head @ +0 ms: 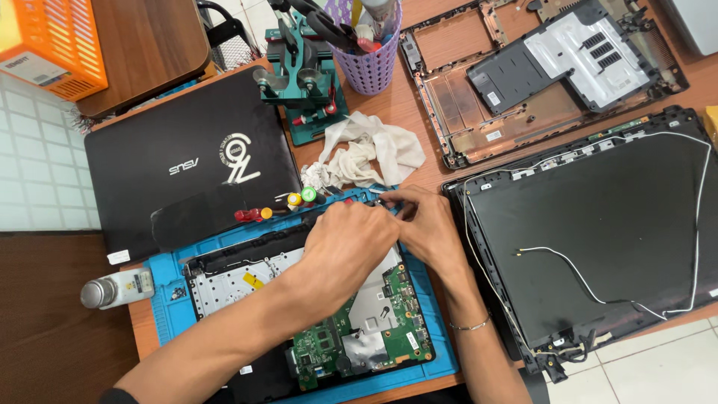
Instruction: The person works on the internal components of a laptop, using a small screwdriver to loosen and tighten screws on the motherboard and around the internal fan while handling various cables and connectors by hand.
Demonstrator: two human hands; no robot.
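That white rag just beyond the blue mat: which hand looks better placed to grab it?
Probably the right hand. Its fingers lie at the far edge of the blue mat, just below the white rag. The left hand sits lower, over the opened laptop.

A wooden worktop (419, 112) carries the lot. A blue repair mat (168, 299) lies at its near edge, with a closed black laptop (187, 161) just behind it. A crumpled white rag (366, 153) sits mid-worktop, behind it a green clamp stand (303, 82) and a purple perforated tool cup (372, 63). To the right lie an empty laptop base shell (523, 82) and a black screen lid (598, 232) strung with white antenna wires. A small silver-capped bottle (116, 288) lies at the left edge.
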